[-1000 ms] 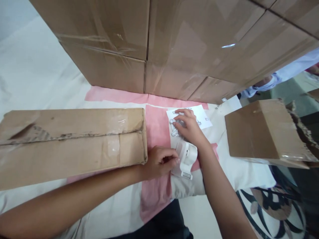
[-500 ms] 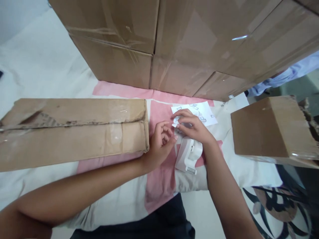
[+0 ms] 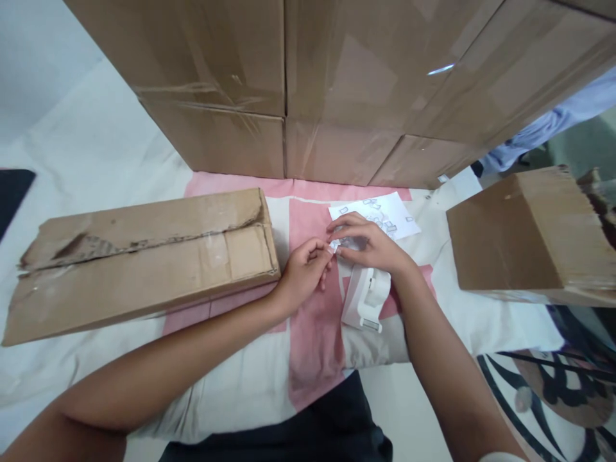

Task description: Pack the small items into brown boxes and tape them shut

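Note:
Between the fingertips of both hands is a small white piece of paper (image 3: 335,244), too small to make out in detail. My left hand (image 3: 308,266) pinches its left side, thumb against curled fingers. My right hand (image 3: 368,242) holds its other side with thumb and fingers, palm arched. Just beyond the right hand lies a white sheet (image 3: 402,218) printed with small outlined shapes, partly covered by that hand. A white tape dispenser (image 3: 360,305) lies below the right hand, beside the right forearm.
Large taped cardboard boxes (image 3: 332,83) form a wall at the back. A long, torn carton (image 3: 144,256) lies on the left, near the left forearm. On the right stands another cardboard box (image 3: 495,237). A pink and white cloth (image 3: 315,359) covers the surface.
My left hand has closed from loosely curled fingers to a pinch on the small paper piece. The long carton appears slightly turned, and the view has shifted a little.

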The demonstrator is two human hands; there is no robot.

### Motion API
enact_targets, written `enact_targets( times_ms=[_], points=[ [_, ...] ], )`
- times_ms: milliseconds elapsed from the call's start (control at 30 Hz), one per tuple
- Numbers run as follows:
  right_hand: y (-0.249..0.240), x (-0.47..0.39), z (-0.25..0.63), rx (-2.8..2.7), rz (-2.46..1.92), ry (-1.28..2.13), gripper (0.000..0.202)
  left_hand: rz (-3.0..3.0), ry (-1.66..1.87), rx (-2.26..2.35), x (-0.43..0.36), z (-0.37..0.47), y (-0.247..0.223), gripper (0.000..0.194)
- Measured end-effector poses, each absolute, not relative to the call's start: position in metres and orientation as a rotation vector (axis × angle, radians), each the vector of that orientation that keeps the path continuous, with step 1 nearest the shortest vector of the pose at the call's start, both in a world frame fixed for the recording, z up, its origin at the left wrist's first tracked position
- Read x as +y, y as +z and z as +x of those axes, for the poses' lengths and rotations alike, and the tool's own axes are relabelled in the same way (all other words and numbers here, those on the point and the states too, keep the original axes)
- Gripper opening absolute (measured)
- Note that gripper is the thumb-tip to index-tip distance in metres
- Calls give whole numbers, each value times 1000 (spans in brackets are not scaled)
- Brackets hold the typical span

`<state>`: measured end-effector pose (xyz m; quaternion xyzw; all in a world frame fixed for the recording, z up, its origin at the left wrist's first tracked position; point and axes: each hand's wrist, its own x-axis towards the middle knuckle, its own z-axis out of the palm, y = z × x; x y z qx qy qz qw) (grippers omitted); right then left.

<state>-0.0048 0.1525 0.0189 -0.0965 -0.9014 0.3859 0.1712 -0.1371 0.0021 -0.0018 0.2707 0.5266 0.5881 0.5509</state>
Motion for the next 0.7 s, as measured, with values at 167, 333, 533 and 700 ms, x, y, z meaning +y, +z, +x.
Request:
enact_targets(
  times_ms=[167, 333, 533, 700],
  points=[
    [17, 151, -5, -2516, -235, 1171, 14, 663, 1388, 1263, 1, -136, -4, 21],
    [13, 150, -6, -2434, -281, 1250, 15, 711, 1391, 1267, 1, -136, -7, 21],
    [13, 144, -12, -2355, -309, 1285, 22, 722, 1413, 1271, 3, -137, -6, 22],
    [15, 142, -13, -2280, -368, 1164, 26, 726, 1418, 1265, 0, -136, -5, 23]
  ],
)
